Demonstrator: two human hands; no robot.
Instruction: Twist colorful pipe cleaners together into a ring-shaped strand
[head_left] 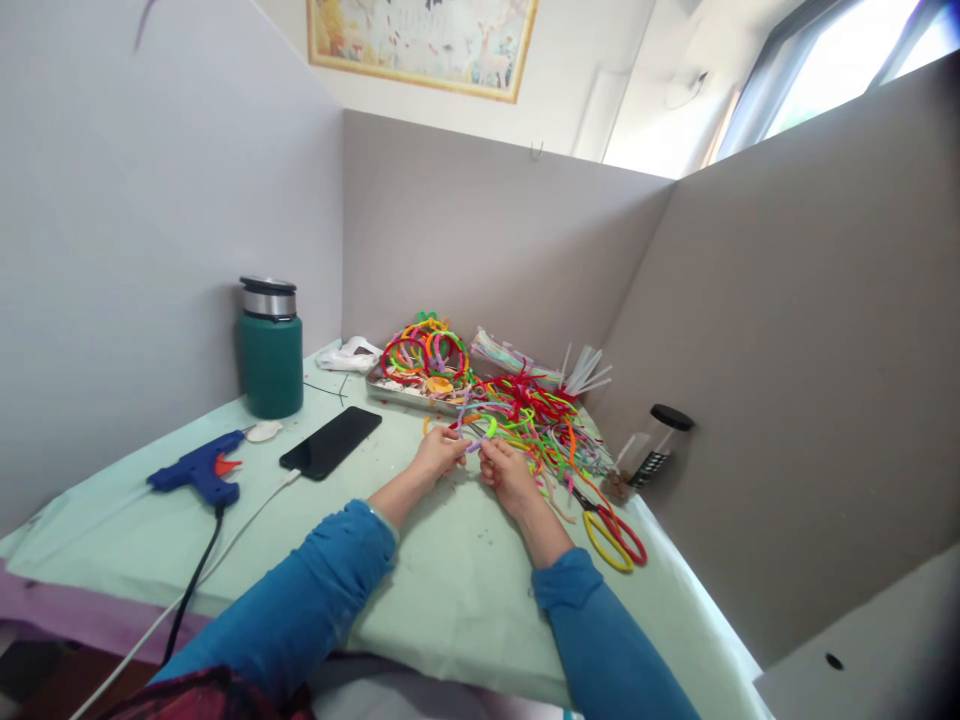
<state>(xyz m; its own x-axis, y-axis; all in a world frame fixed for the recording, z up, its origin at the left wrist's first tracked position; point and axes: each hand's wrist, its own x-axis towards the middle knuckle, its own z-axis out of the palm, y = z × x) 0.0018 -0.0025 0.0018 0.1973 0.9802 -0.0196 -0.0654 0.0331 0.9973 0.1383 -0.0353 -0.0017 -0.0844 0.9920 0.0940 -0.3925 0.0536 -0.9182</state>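
So, we're pinching purple-and-green fuzzy loop [478,443] with left hand [441,455] and right hand [508,472]; scissors [606,520] lying right, glue gun [196,472] resting left, tangled stems [529,398] sprawling far side.

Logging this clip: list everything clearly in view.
Cylindrical flask: one, green, back left
Pistol-shaped glue gun: one, blue, left
Rectangular phone: one, black, centre left
Thin cables: two, black, white, left
Fuzzy pipe cleaners: many, multicoloured, centre back
Shallow metal tray: one, silver, back centre
Translucent sticks: several, whitish, back right
Loop-handled scissors: one, red-and-yellow, right
Clear cylindrical jar: one, black-lidded, right
Cloth: one, pale green, covering table
Flat partitions: three, grey, around table
Gold-framed picture: one, multicoloured, top centre
Window: one, dark-framed, top right
Left hand, right hand: two, blue-sleeved, centre, holding purple pipe cleaner
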